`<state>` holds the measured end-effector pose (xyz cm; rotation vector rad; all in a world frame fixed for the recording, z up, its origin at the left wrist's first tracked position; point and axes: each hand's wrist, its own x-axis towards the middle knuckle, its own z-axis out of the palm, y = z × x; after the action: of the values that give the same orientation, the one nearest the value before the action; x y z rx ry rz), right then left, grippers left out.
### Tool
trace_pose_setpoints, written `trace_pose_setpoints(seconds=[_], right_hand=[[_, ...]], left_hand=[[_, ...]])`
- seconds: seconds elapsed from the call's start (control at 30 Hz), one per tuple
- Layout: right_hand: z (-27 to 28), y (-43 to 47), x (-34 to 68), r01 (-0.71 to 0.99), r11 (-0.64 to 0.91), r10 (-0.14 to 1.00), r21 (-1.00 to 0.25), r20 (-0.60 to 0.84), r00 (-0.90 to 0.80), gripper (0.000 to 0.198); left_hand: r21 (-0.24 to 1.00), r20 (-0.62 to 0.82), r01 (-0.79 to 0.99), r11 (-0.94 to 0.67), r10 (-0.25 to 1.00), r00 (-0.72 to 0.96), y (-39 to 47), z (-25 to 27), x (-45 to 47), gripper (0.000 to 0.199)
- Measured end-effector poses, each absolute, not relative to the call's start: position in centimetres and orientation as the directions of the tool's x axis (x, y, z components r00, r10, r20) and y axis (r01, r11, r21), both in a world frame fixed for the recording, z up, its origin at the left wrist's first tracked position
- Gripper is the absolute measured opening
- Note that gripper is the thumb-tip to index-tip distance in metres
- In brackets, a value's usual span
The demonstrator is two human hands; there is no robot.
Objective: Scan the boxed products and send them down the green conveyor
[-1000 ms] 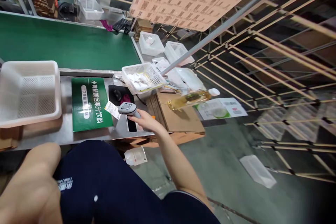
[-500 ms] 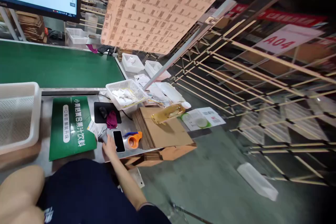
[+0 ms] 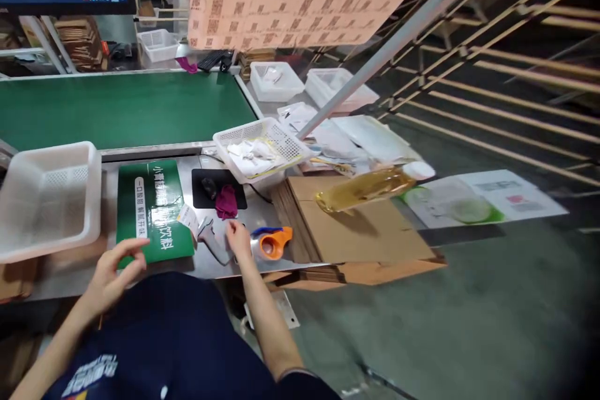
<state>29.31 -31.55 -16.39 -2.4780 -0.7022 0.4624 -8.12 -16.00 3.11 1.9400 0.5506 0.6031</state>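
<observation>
Grey handheld scanner (image 3: 213, 244) lies flat on the steel bench (image 3: 70, 272), handle toward the person. It sits between the two hands: well to the 3 o'clock side of the left hand (image 3: 112, 272), just at 9 o'clock of the right hand (image 3: 238, 239). A white paper tag (image 3: 188, 220) sits at its 11 o'clock, overlapping the edge of the green box (image 3: 150, 212).

Surroundings, left to right. White perforated basket (image 3: 47, 200) at far left of the bench, at 11 o'clock from the left hand. Green box with white lettering lies flat, at 1 o'clock of the left hand. Green conveyor belt (image 3: 117, 106) runs behind the bench. Black mouse pad (image 3: 206, 197) at 12 o'clock of the scanner carries a dark mouse (image 3: 209, 186) and a magenta cloth (image 3: 226, 201). Second white basket (image 3: 260, 150) holding paper scraps stands beyond the pad. Orange tape dispenser (image 3: 270, 242) lies just at 3 o'clock of the right hand, beside the flat cardboard stack (image 3: 356, 231). A bottle of yellow liquid (image 3: 370, 186) lies on its side over the cardboard, white cap at 3 o'clock. Nothing lies between either hand and the scanner.

Hands. Left: fingers loosely curled and partly spread, fingertips at the near edge of the green box; holds nothing; contact with the box cannot be confirmed. Right: fingers drawn in, narrow, resting on the bench next to the scanner; grips nothing; whether it touches the scanner body cannot be told.
</observation>
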Motion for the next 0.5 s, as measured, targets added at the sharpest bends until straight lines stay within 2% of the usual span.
trace_pose_setpoints(seconds=[0.03, 0.07, 0.1, 0.2, 0.27, 0.37, 0.43, 0.5], right_hand=[[-16.0, -30.7, 30.4, 0.376, -0.728, 0.557, -0.573, -0.175, 0.812, 0.041], [-15.6, -29.7, 31.4, 0.367, -0.728, 0.549, -0.579, -0.173, 0.817, 0.039], [-15.3, -28.6, 32.3, 0.354, -0.734, 0.536, -0.58, -0.174, 0.826, 0.038], [-14.6, -25.9, 34.4, 0.286, -0.78, 0.455, -0.557, -0.19, 0.87, 0.046], [-14.2, -24.8, 35.5, 0.236, -0.803, 0.407, -0.548, -0.214, 0.888, 0.055], [-13.6, -24.5, 37.5, 0.19, -0.797, 0.39, -0.573, -0.25, 0.886, 0.037], [-13.1, -24.7, 39.3, 0.153, -0.781, 0.374, -0.605, -0.257, 0.891, 0.023], [-12.7, -25.2, 41.0, 0.096, -0.758, 0.339, -0.645, -0.265, 0.903, 0.016]], left_hand=[[0.882, 0.125, 0.259, -0.394, 0.725, 0.677, -15.6, 0.7, -8.3, 0.046], [0.838, 0.14, 0.363, -0.408, 0.803, 0.579, -15.3, -2.1, -8.7, 0.05], [0.775, 0.169, 0.453, -0.44, 0.836, 0.522, -15.1, -4.9, -9.4, 0.059], [0.615, 0.236, 0.606, -0.505, 0.851, 0.47, -15.4, -12.2, -12.1, 0.077], [0.586, 0.229, 0.621, -0.521, 0.842, 0.489, -16.0, -15.2, -13.2, 0.08], [0.565, 0.147, 0.657, -0.498, 0.845, 0.514, -16.8, -16.5, -13.0, 0.079], [0.523, 0.081, 0.716, -0.463, 0.863, 0.499, -17.1, -16.0, -12.1, 0.077], [0.485, 0.043, 0.755, -0.441, 0.875, 0.483, -17.2, -15.2, -11.3, 0.074]])
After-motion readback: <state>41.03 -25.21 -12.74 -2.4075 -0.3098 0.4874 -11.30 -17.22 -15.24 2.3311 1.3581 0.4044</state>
